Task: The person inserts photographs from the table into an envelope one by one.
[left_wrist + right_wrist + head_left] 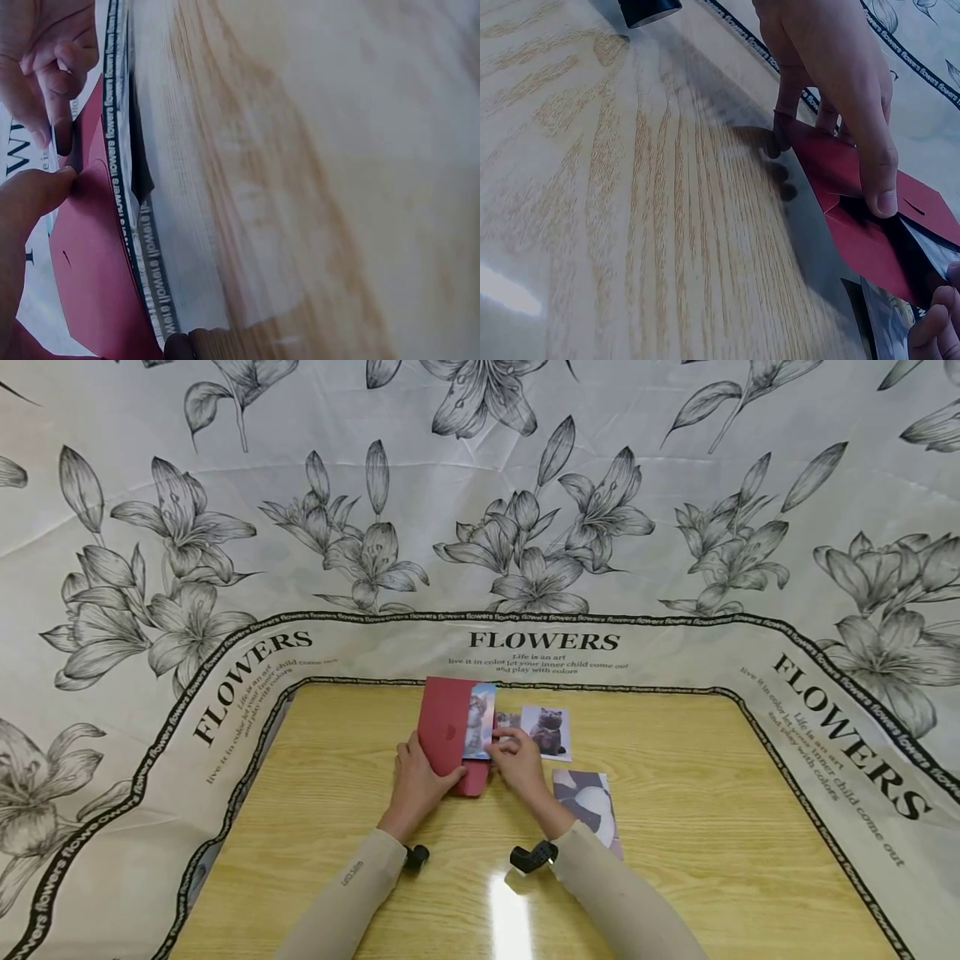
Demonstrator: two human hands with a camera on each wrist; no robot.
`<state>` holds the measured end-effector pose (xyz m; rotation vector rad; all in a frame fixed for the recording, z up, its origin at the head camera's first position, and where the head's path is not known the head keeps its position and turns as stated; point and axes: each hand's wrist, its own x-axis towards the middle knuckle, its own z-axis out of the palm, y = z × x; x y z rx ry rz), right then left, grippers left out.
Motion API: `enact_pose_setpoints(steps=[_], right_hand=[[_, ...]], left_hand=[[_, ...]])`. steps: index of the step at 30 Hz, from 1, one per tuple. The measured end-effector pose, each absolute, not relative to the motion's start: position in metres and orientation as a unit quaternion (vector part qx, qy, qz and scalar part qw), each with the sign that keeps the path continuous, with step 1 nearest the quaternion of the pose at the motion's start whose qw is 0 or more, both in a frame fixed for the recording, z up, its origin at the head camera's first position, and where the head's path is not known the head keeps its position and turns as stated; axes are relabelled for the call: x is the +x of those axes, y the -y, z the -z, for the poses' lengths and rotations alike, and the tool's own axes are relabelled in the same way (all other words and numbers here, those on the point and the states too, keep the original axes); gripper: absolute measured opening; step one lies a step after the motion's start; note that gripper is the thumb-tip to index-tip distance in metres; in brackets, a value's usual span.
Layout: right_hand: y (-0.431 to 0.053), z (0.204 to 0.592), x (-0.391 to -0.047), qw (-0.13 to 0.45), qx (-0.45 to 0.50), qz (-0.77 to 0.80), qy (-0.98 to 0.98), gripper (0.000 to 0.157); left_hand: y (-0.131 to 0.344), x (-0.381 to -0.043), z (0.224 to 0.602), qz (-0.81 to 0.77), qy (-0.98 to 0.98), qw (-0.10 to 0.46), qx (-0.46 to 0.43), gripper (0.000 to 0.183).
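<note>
A red envelope (444, 727) is raised at the far middle of the table, its flap hanging toward the near side. My left hand (423, 781) grips its left part; in the right wrist view the thumb (881, 187) lies over the opening and the fingers go round the other side. A card with a kitten picture (478, 722) sits partly within the envelope, its right part showing. With thumb and fingers, my right hand (521, 764) pinches that card at its lower right edge. The right hand's fingers (64, 82) also appear in the left wrist view.
Right of the envelope lie a grey cat card (546, 732) and another card (507, 720), partly covered by the right hand. A larger picture card (588, 793) is by the right forearm. A flower-print cloth (543, 647) borders the wooden table (675, 793).
</note>
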<state>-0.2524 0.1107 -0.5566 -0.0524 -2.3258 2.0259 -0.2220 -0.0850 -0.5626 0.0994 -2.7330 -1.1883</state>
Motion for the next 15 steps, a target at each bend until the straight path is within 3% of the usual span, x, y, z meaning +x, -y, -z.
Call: enact_pose_setpoints(steps=[15], right_hand=[[-0.1089, 0.5540, -0.2564, 0.018, -0.001, -0.639, 0.769, 0.037]], left_hand=[[0.0871, -0.2234, 0.5629, 0.395, 0.915, 0.079, 0.030, 0.117]])
